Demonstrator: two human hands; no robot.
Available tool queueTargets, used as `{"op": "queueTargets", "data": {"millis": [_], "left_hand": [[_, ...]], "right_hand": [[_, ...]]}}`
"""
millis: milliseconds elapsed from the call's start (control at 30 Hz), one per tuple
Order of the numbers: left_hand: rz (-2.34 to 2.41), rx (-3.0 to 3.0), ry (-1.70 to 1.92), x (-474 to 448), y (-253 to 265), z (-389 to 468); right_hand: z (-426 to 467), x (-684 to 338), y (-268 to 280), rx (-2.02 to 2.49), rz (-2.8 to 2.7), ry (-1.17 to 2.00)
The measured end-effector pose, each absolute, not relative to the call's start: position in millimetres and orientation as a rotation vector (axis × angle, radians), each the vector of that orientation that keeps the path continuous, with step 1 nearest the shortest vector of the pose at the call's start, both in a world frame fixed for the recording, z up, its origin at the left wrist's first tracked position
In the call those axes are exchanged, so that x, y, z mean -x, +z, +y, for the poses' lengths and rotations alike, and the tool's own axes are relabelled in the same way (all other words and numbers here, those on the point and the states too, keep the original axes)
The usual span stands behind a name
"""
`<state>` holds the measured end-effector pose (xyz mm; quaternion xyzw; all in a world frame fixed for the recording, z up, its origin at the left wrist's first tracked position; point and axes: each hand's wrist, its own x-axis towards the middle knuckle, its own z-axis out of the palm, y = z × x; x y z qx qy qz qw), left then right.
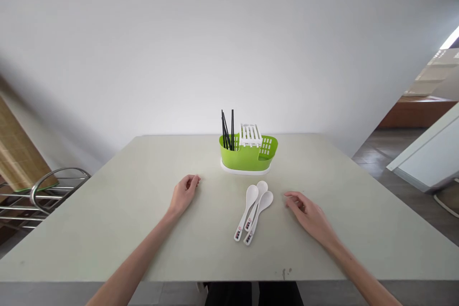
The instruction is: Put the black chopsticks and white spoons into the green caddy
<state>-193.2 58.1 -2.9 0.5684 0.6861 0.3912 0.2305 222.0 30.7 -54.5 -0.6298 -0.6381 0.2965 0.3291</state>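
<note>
My left hand point(184, 192) rests on the table left of the basket, its fingers curled in with nothing visible in them. On the right, my right hand point(304, 208) lies on the tabletop, thumb and index finger apart, holding nothing. Between the hands are three white spoons point(251, 196) in an overlapping cluster, bowls pointing away from me and dark and red marks on their handles. My right hand is the nearer one, not touching them. Behind the spoons stands a green cutlery basket point(245, 158) with a white base. Several black chopsticks point(232, 129) lean upright in its left compartment.
A white slotted rack point(250, 135) sits across the basket's middle. The pale table point(118, 210) meets a white wall point(179, 57) at its far edge. At the left stands a metal rack point(46, 196); a white cabinet-like panel point(430, 153) is at the right.
</note>
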Motion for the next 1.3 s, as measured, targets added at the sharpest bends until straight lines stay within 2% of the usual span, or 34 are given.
{"op": "queueTargets", "data": {"millis": [200, 467, 833, 967, 1133, 1300], "left_hand": [[1.805, -1.675, 0.883, 212.3, 7.0, 21.1], [1.817, -1.674, 1.008, 217.7, -0.9, -26.7], [1.835, -1.749, 1.011, 210.1, -1.4, -40.2], [1.847, -1.796, 0.992, 207.6, -1.5, -44.7], [1.835, -1.81, 0.967, 207.6, -2.0, -44.3], [1.815, -1.803, 0.964, 208.9, -3.9, -44.9]], "right_hand": [[47.5, -197.2, -43.4, 1.605, -1.86, 0.777], [48.2, -191.5, -43.6, 1.662, -1.89, 0.743], [38.5, -186.6, -21.2, 1.529, -2.013, 0.869], [22.7, -190.0, 15.2, 1.455, -1.967, 0.794], [23.7, -171.5, 94.8, 1.378, -1.869, 0.536], [61.5, -134.2, 153.0, 1.272, -1.763, 0.122]]}}
